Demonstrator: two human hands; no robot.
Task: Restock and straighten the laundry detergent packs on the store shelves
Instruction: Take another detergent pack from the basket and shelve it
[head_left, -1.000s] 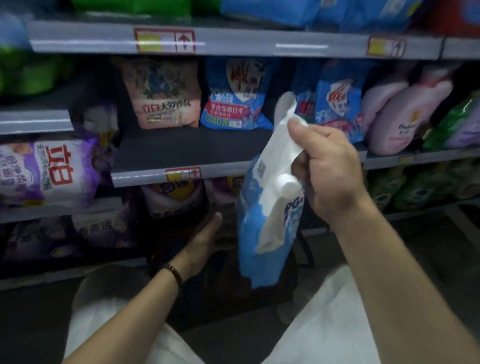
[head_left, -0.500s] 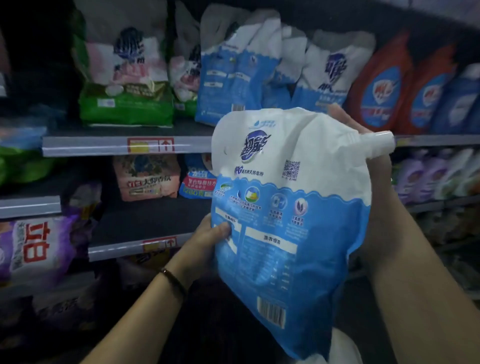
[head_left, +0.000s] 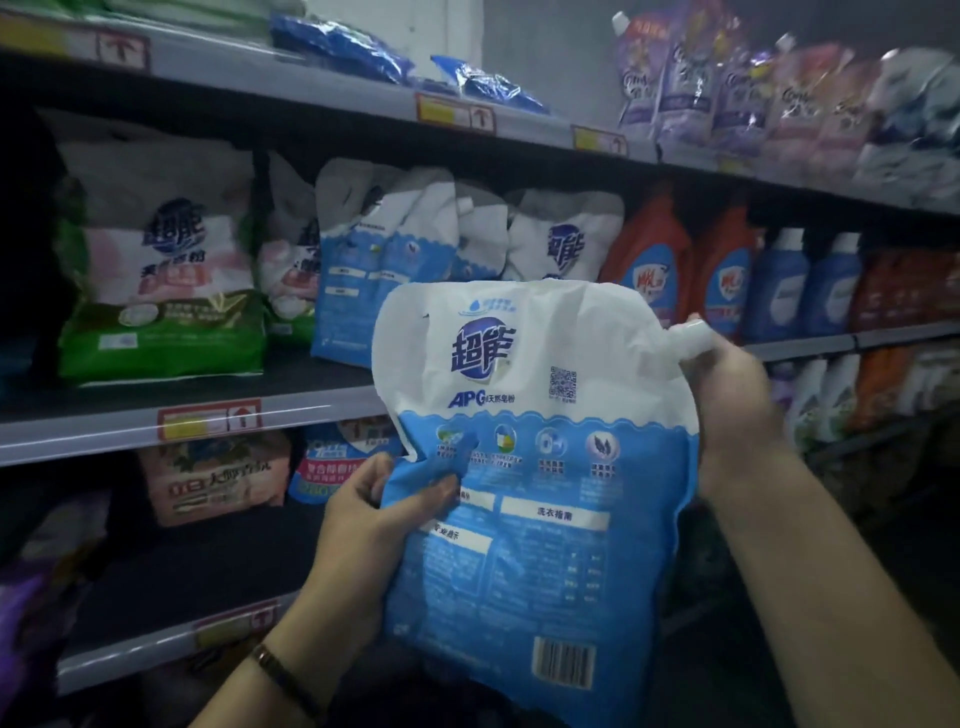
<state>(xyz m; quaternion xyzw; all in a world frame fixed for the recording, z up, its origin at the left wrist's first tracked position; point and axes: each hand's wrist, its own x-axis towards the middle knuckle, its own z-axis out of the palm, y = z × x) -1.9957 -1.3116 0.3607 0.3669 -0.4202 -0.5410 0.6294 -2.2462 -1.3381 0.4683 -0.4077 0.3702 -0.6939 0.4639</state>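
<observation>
I hold a white-and-blue detergent pouch (head_left: 535, 467) upright in front of the shelves, its back label and barcode facing me. My left hand (head_left: 374, 509) pinches its left edge at mid height, thumb on the front. My right hand (head_left: 737, 400) grips its upper right side, just under the white spout cap (head_left: 688, 338). Matching white-and-blue pouches (head_left: 384, 270) stand in a leaning row on the middle shelf (head_left: 130, 421) directly behind the held pouch.
Green-and-pink powder bags (head_left: 161, 280) stand at the left of that shelf, red and blue bottles (head_left: 727, 275) at its right. Purple pouches (head_left: 691, 88) line the top shelf. Pink and blue bags (head_left: 218, 478) sit on the shelf below, with bare dark shelf in front of them.
The pouch went from hanging edge-on in my right hand at low-shelf height to upright and facing me. My left hand came up and took its left edge. My view rose to higher shelves.
</observation>
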